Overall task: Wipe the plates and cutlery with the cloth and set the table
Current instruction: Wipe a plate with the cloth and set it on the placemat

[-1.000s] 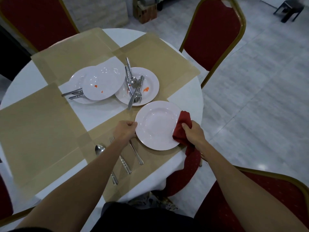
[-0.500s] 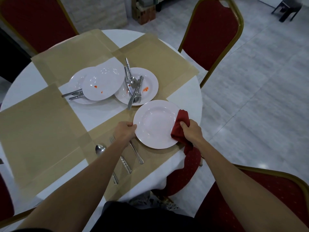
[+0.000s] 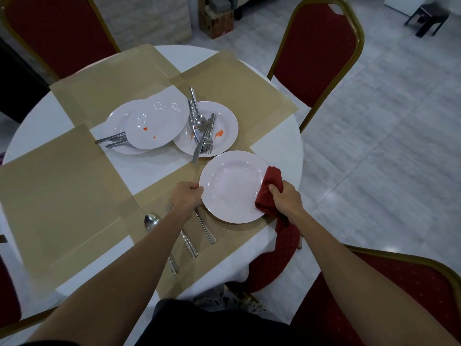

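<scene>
At near placemat (image 3: 224,236) — hands clamped: left (image 3: 187,196) gripping plate (image 3: 232,186) rim, right (image 3: 287,199) clutching cloth (image 3: 270,191).

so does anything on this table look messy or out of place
Yes. The top plate of the middle stack and the plate beside it both show orange smears. A cutlery heap lies across that second plate, and other cutlery is wedged under the top plate. The near plate looks clean.

I'm looking into what reads as a restaurant or banquet dining room: a round tabletop (image 3: 279,156) under white cloth, laid with beige placemats (image 3: 62,196), ringed by red padded chairs (image 3: 316,53) with gold frames, on a pale tiled floor (image 3: 386,146).
</scene>
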Demonstrator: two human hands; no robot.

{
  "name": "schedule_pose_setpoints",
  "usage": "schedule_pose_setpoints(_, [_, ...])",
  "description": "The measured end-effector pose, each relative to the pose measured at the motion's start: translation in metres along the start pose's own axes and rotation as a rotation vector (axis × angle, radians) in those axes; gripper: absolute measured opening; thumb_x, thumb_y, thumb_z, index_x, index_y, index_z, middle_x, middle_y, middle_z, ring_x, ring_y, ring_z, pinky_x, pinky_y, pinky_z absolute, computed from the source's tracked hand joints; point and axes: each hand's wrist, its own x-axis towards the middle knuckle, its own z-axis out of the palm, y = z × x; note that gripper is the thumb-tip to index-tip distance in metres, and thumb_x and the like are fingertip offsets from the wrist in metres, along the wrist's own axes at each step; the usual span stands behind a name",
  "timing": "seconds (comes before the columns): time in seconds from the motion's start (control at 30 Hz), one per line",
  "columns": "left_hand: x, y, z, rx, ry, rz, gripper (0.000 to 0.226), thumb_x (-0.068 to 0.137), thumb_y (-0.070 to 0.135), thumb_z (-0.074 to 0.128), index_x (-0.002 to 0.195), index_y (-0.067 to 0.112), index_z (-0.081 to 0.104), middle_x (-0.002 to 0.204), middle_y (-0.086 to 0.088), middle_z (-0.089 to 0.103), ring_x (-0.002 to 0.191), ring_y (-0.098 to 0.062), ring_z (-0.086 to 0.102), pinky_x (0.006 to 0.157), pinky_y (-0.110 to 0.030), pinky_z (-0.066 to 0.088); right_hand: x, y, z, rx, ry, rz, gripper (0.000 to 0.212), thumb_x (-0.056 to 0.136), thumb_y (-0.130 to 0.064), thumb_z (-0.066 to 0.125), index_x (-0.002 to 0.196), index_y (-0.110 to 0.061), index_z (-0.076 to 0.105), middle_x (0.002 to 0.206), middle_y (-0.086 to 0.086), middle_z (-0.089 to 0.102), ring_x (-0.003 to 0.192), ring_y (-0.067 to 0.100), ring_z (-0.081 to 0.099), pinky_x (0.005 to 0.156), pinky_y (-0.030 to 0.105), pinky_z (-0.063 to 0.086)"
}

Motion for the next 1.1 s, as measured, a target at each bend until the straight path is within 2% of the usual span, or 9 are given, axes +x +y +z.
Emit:
schedule_pose_setpoints(0.13, [-0.006, 0.002, -0.001, 0.036, -0.010, 0.045, 0.014, 0.090, 0.015, 0.069, 0.099, 0.010, 0.078, 0.083, -0.007, 0.076, 0.079, -0.028, 0.075, 0.079, -0.046, 0.063, -0.001, -0.001, 0.001, -0.014, 0.000, -0.004, 0.040, 0.107, -0.039, 0.047, 0.134, -0.011, 0.055, 0.128, 0.009, 0.064, 0.112, 0.027, 0.059, 0.091, 0.034, 0.045])
schedule_pose_setpoints(0.17, [-0.007, 0.002, -0.001, 0.058, -0.011, 0.064, 0.011, 0.090, 0.016, 0.068, 0.092, 0.013, 0.079, 0.081, -0.007, 0.076, 0.078, -0.029, 0.075, 0.078, -0.047, 0.063, -0.002, -0.001, 0.001, -0.014, 0.003, -0.008, 0.039, 0.106, -0.039, 0.048, 0.133, -0.011, 0.056, 0.127, 0.009, 0.064, 0.113, 0.028, 0.060, 0.093, 0.035, 0.047])
schedule_pose_setpoints(0.23, [-0.006, 0.001, -0.001, 0.097, -0.013, 0.093, 0.020, 0.089, 0.017, 0.066, 0.072, 0.023, 0.075, 0.077, -0.009, 0.076, 0.076, -0.030, 0.074, 0.076, -0.049, 0.063, -0.002, 0.000, 0.002, -0.015, 0.016, -0.017, 0.037, 0.106, -0.039, 0.048, 0.129, -0.011, 0.057, 0.126, 0.010, 0.066, 0.114, 0.029, 0.060, 0.097, 0.040, 0.049])
schedule_pose_setpoints(0.3, [-0.007, 0.000, -0.002, 0.126, -0.008, 0.107, 0.027, 0.088, 0.017, 0.065, 0.063, 0.025, 0.070, 0.076, -0.012, 0.075, 0.074, -0.032, 0.074, 0.075, -0.049, 0.063, -0.004, -0.001, 0.003, -0.016, 0.024, -0.019, 0.036, 0.106, -0.038, 0.048, 0.128, -0.011, 0.058, 0.124, 0.011, 0.066, 0.113, 0.030, 0.060, 0.097, 0.041, 0.049])
schedule_pose_setpoints(0.7, [-0.018, 0.006, -0.005, 0.138, -0.003, 0.113, 0.025, 0.093, 0.017, 0.063, 0.069, 0.016, 0.072, 0.077, -0.015, 0.076, 0.072, -0.033, 0.075, 0.073, -0.050, 0.063, -0.007, -0.006, 0.004, -0.035, 0.023, 0.006, 0.038, 0.107, -0.039, 0.046, 0.129, -0.010, 0.056, 0.124, 0.011, 0.066, 0.113, 0.030, 0.060, 0.097, 0.041, 0.048])
schedule_pose_setpoints(0.9, [-0.026, 0.018, -0.006, 0.152, 0.003, 0.084, 0.024, 0.089, 0.016, 0.060, 0.068, 0.016, 0.072, 0.067, -0.009, 0.073, 0.067, -0.026, 0.071, 0.068, -0.035, 0.058, -0.009, -0.008, -0.001, -0.092, 0.052, 0.072, 0.043, 0.107, -0.043, 0.041, 0.125, -0.004, 0.044, 0.115, 0.015, 0.062, 0.100, 0.031, 0.060, 0.084, 0.044, 0.049])
schedule_pose_setpoints(1.0, [-0.030, 0.019, -0.009, 0.116, -0.002, 0.063, 0.021, 0.088, 0.017, 0.060, 0.074, 0.014, 0.075, 0.072, -0.012, 0.075, 0.069, -0.027, 0.074, 0.071, -0.038, 0.061, -0.012, -0.011, -0.005, -0.107, 0.135, 0.047, 0.041, 0.104, -0.042, 0.045, 0.122, -0.005, 0.043, 0.113, 0.017, 0.061, 0.100, 0.034, 0.062, 0.085, 0.049, 0.052])
schedule_pose_setpoints(1.1, [-0.032, 0.016, -0.014, 0.096, -0.015, 0.048, 0.022, 0.086, 0.014, 0.060, 0.079, 0.002, 0.077, 0.075, -0.017, 0.076, 0.073, -0.033, 0.075, 0.073, -0.045, 0.063, -0.018, -0.021, -0.011, -0.134, 0.185, 0.029, 0.038, 0.104, -0.041, 0.046, 0.122, -0.007, 0.044, 0.116, 0.016, 0.057, 0.099, 0.032, 0.060, 0.084, 0.047, 0.053])
